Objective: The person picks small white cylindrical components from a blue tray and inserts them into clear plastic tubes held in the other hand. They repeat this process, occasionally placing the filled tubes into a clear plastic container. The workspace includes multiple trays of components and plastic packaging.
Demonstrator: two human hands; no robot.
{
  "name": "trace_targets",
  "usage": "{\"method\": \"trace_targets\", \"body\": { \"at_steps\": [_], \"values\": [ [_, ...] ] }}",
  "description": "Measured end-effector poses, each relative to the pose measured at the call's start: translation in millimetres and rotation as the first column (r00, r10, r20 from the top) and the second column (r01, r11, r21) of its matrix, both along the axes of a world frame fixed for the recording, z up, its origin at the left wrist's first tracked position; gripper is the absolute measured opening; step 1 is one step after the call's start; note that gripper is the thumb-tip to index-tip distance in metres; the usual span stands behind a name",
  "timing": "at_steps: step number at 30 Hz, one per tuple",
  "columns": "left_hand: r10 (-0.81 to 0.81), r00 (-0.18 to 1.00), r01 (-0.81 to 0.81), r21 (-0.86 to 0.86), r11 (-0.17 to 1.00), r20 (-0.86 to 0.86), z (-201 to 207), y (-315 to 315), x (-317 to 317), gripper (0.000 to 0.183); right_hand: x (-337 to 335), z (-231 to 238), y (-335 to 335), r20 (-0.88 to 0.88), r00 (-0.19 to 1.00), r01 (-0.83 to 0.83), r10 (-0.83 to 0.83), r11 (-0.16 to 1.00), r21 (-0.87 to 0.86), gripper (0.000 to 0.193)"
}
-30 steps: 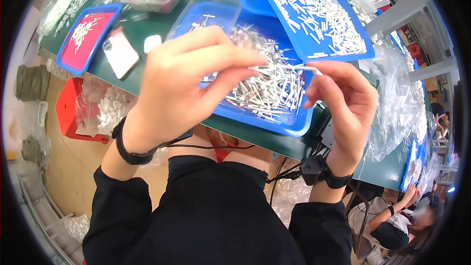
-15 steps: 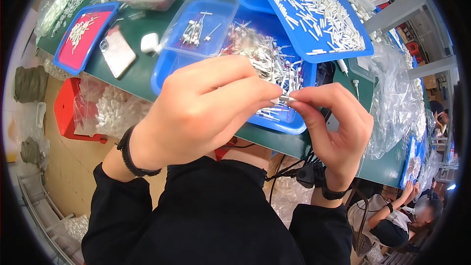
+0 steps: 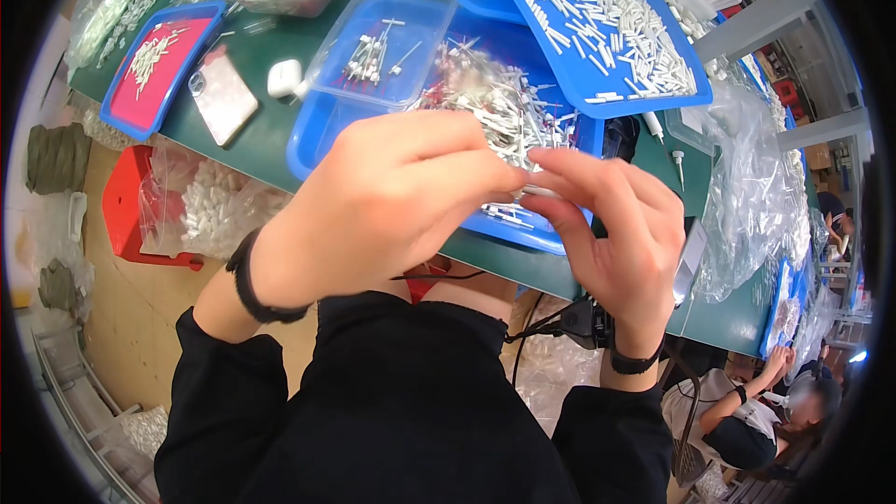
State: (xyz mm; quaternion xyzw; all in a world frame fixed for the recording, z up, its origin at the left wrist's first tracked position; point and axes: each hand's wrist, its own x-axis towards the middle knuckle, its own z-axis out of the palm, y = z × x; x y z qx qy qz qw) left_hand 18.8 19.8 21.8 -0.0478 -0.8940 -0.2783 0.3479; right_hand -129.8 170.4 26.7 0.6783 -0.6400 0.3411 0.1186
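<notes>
My left hand (image 3: 392, 201) and my right hand (image 3: 621, 233) meet fingertip to fingertip over the near edge of a blue tray (image 3: 313, 135). Both are closed in a pinch on a small white stick-shaped part (image 3: 539, 191), mostly hidden by the fingers. Beneath and beyond them the tray carries a heap of thin white parts with metal pins (image 3: 495, 98). A clear plastic box (image 3: 327, 75) resting on the tray's left side has several similar pieces in it. Right of it, a tilted blue tray (image 3: 569, 61) is spread with short white tubes (image 3: 639, 33).
On the green table (image 3: 271, 145) lie a phone (image 3: 224, 98), a white earbud case (image 3: 285, 79) and a red-lined blue tray (image 3: 140, 117). Clear plastic bags (image 3: 737, 196) cover the right side. A red stool (image 3: 131, 205) stands left; a co-worker (image 3: 747, 420) sits at right.
My right hand has shifted slightly left and turned, its fingers now closer over the part. My left hand has barely moved; the trays look the same.
</notes>
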Motion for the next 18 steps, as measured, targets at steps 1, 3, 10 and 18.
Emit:
{"method": "trace_targets", "body": {
  "at_steps": [1,3,10,18],
  "values": [
    [-0.007,0.999,0.008,-0.013,1.000,0.031,-0.1,-2.6,-1.6,0.020,-4.4,-0.6,-2.5,0.045,0.999,0.015,-0.015,1.000,0.007,0.035],
    [-0.003,0.995,0.006,-0.022,1.000,0.095,-12.6,-21.5,-9.0,0.019,-15.6,-3.1,-15.2,0.181,0.983,0.034,-0.034,0.999,0.001,0.037],
    [0.351,0.838,-0.371,-0.035,0.928,0.417,-50.8,-130.3,-41.7,0.023,-126.8,-28.3,-29.9,0.293,0.828,0.412,-0.478,0.873,0.261,0.039],
    [0.391,0.565,-0.417,-0.158,0.895,0.726,-77.5,-144.3,-65.3,0.020,-146.7,-41.3,-69.8,0.100,0.891,0.343,-0.444,0.799,0.494,0.033]
  ]
}}
